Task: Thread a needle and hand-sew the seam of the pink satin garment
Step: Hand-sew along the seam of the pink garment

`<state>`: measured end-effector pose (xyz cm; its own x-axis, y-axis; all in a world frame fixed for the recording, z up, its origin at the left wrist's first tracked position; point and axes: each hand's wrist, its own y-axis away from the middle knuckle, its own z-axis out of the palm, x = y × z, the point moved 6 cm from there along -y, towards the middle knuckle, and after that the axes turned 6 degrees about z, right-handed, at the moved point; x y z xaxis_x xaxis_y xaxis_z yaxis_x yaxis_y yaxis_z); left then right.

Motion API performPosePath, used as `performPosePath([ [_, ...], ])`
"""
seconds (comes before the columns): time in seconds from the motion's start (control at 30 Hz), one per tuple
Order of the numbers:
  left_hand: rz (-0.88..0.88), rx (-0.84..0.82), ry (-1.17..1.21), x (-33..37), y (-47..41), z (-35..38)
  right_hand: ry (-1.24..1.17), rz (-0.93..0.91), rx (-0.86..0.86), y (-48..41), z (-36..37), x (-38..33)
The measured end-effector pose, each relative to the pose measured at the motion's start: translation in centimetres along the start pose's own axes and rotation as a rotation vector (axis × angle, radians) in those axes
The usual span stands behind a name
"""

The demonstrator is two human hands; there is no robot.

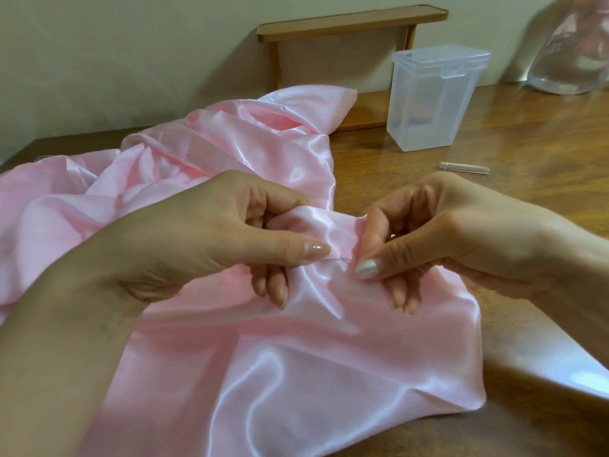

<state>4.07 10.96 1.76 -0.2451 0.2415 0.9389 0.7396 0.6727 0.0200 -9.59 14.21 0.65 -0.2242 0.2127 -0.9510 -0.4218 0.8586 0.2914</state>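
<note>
left forearm fills the lower left corner, leading up to the left hand (211, 232). its thumb and forefinger are curled and pinch a folded edge of the pink satin garment (296, 374), with the other fingers tucked under the cloth. the right hand (445, 232) faces it from the right, thumb and forefinger pressed together on the same fold, where they pinch the right end of the needle (341, 257); its remaining fingers curl beneath the cloth.

needle: a thin bright metal sliver lying in the fold between the two thumb tips. long axis runs left to right, close to level. which end is the point cannot be told. thread is not discernible.

garment: glossy, smooth, strongly reflective, with soft creases. it is spread over the wooden table (527, 143) from the near edge to the far left, bunched behind the hands, and lifted slightly where it is held.

other items: a tall rectangular clear plastic box (431, 100) with a snap lid stands upright beyond the right hand. a small clear tube (463, 167) lies flat just in front of it, long axis left to right. a brown wooden frame (349, 19) stands against the wall behind.
</note>
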Motion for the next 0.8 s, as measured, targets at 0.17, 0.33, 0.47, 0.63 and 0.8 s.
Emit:
performPosePath([
  [0.17,-0.029,0.013,-0.072,-0.18,0.0,0.08,0.031,-0.007,0.028,0.03,-0.14,0.03],
  [0.33,-0.047,0.04,-0.101,-0.46,-0.08,-0.18,0.072,-0.028,0.036,0.09,-0.17,-0.1],
  [0.47,-0.046,0.022,-0.12,-0.5,-0.13,-0.22,0.103,-0.031,0.03,0.11,-0.43,-0.12],
  [0.63,-0.044,0.02,-0.111,-0.59,-0.14,-0.37,0.107,-0.031,0.035,0.19,-0.66,-0.17],
  [0.8,-0.039,0.031,-0.11,-0.58,-0.16,-0.44,0.091,-0.038,0.036,0.21,-0.68,-0.27],
])
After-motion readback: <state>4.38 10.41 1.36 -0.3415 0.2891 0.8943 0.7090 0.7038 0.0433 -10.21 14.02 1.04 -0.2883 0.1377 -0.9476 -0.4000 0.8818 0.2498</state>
